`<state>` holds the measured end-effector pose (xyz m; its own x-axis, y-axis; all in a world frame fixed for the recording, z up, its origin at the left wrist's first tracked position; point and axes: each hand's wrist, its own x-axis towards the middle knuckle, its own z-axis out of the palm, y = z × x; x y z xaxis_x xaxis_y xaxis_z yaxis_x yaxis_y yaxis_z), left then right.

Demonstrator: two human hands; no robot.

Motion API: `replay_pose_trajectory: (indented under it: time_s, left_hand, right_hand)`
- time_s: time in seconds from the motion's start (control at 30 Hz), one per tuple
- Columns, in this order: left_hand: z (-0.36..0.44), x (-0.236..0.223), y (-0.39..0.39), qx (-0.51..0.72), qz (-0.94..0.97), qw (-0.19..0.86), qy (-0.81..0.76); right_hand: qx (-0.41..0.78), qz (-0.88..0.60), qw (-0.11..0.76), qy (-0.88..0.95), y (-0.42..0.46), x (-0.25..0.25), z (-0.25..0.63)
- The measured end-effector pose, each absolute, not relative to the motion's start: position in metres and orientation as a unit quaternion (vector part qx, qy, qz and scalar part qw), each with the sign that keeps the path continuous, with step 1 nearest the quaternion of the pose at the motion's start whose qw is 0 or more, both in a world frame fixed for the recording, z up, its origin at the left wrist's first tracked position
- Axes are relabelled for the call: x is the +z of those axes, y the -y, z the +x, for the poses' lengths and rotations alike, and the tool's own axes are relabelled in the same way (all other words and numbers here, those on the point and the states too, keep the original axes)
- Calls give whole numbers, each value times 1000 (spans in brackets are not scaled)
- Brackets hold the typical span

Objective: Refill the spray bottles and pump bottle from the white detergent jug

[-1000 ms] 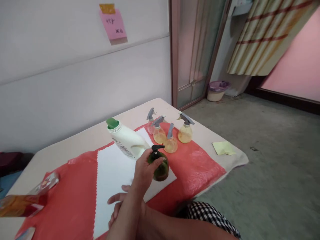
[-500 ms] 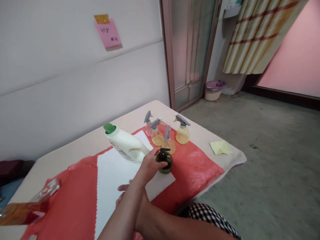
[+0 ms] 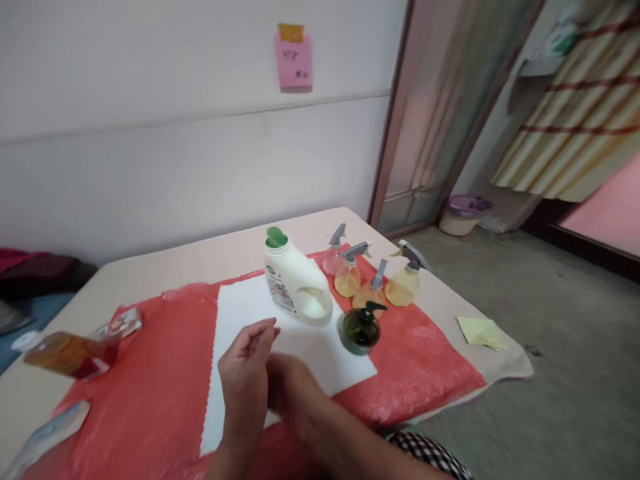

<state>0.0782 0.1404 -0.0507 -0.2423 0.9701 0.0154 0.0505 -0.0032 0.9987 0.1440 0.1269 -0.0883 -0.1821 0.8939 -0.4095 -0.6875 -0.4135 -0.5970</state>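
My left hand (image 3: 246,363) is over the white cloth (image 3: 235,307), its fingers loosely extended and nothing visible in them. Right beside it is my right hand (image 3: 290,380), smeared by motion, its fingers mostly hidden; whether the two hands touch I cannot tell. To their right stands a dark green pump bottle (image 3: 361,330) with a black pump head, apart from both hands. Behind them a white jug (image 3: 295,283) with a green spout stands upright on the cloth.
Several spray bottles (image 3: 348,277) with grey triggers stand behind the pump bottle. On the red plastic sheet (image 3: 160,373), a bottle of amber liquid (image 3: 70,355) lies at left near a packet (image 3: 123,325). Yellow paper (image 3: 481,331) lies near the table's right edge.
My left hand has let go of the pump bottle and drawn back left, beside my right hand. The view has turned left, so everything on the table appears further right.
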Motion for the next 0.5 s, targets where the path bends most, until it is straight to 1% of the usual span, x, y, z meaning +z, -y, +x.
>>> replay_pose_trajectory:
  time_s: [0.07, 0.17, 0.23, 0.3, 0.37, 0.5]
  left_hand:
    - [62, -41, -144, 607, 418, 392, -551]
    - [35, -31, -153, 690, 340, 365, -524]
    - [19, -29, -158, 715, 298, 382, -504]
    - [7, -29, -161, 708, 289, 413, -495]
    - [0, -32, -160, 671, 311, 450, -501]
    - [-2, -45, -158, 558, 405, 489, -534]
  right_hand:
    - [675, -435, 563, 198, -142, -82, 166]
    - [477, -525, 664, 237, -163, -76, 201]
    - [373, -562, 693, 255, -174, -78, 218]
    - [301, -599, 689, 275, -183, -83, 231]
    - [277, -626, 666, 296, -191, -90, 239]
    - [304, -637, 616, 351, -202, -99, 243]
